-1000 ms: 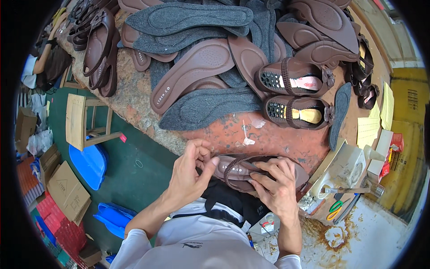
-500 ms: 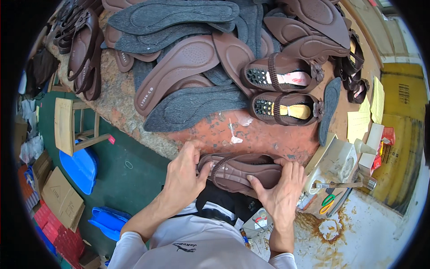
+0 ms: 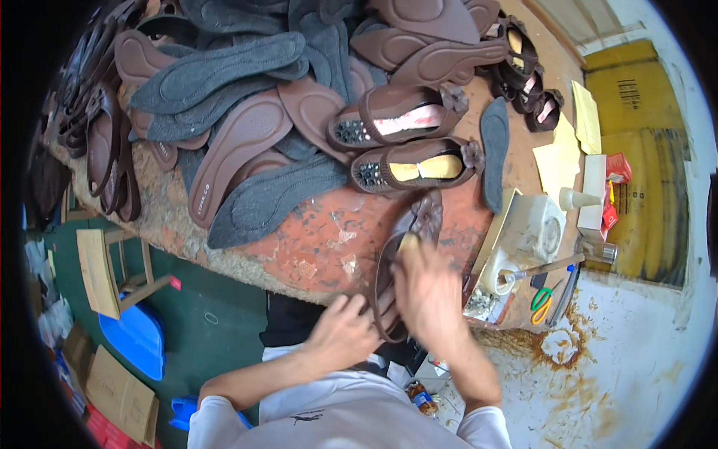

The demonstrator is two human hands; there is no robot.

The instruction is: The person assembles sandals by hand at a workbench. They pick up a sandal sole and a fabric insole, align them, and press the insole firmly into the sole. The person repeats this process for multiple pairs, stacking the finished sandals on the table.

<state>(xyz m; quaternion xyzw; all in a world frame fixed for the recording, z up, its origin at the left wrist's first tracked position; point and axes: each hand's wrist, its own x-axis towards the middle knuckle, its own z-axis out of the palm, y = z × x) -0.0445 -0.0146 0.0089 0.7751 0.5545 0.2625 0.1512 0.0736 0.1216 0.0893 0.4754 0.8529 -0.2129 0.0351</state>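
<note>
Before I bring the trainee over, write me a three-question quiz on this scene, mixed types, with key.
1. Which is nearer the flower on the shoe being worked: the person's left hand or right hand?
2. True or false: both handles of the scissors are blue.
3. In the pair of shoes just left of the lone grey insole, what colour is the insert in the shoe nearer the person? A: blue. B: yellow. C: green.

Key: 1. Right hand. 2. False; one is green, one orange. 3. B.
</note>
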